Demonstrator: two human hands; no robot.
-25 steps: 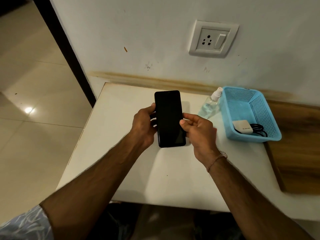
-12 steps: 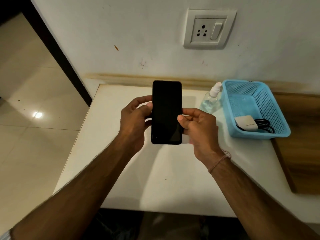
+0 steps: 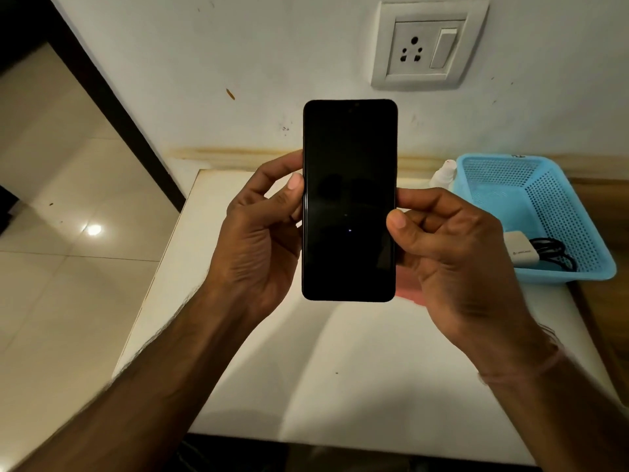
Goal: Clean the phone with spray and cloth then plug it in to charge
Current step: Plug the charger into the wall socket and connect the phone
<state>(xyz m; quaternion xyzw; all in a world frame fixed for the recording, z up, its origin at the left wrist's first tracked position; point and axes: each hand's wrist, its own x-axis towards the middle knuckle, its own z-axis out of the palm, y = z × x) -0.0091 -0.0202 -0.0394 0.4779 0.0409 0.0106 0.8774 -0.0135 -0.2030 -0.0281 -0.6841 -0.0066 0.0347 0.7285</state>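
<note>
Head view: the phone [image 3: 350, 199] hangs above the white table [image 3: 306, 369], long axis pointing toward the wall, the left hand [image 3: 258, 240] and right hand [image 3: 449, 253] pinching its side edges, with the spray bottle [image 3: 442, 175] just beyond the right hand, the nearer one.

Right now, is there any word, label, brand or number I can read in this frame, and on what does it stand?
Nothing reads clearly.
On the white charger in the blue basket: small dark print, too small to read.
On the basket's far rim: a dark mark, too blurred to read.
On the phone: screen dark, no text.
On the wall socket and the spray bottle: no lettering visible.
</note>
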